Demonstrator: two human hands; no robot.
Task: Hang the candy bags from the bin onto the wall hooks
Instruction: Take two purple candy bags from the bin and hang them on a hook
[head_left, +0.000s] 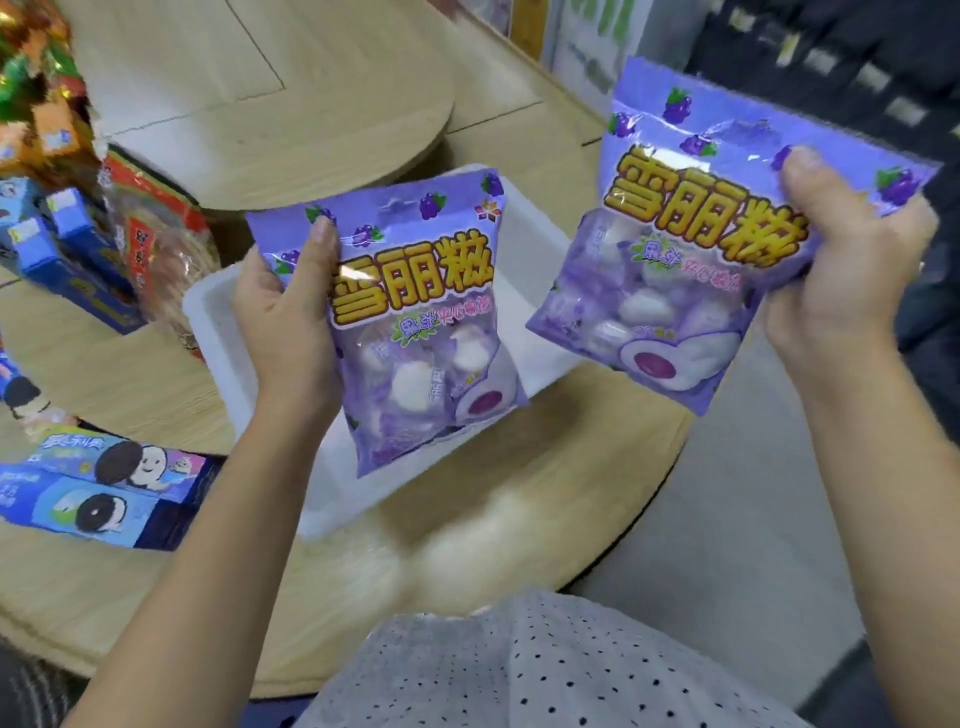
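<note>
Left hand: the left hand is closed around the left edge of a purple candy bag, thumb on the front face, the other fingers hidden behind the pack.
Right hand: the right hand grips the right edge of a second purple candy bag, thumb pressed on the front near the top corner, the fingers wrapped behind.
Left bag: upright, slightly tilted, held in the air above the white bin; its face shows yellow lettering, grape pictures and white wrapped sweets through a clear window.
Right bag: same design, raised higher and nearer the camera, tilted with its top leaning to the right, off the bin's right end.
Bags to each other: side by side, apart, not touching.
Bin: a shallow white tray resting on the round wooden bench; its inside is largely hidden behind the left bag and hand.
Bench, left side: blue biscuit boxes lie flat near the front edge; more blue boxes and a red-labelled clear packet stand further back.
Person: bare forearms, and a white garment with dark dots at the bottom of the view.
Background, upper right: dark and blurred; what is there cannot be told.
</note>
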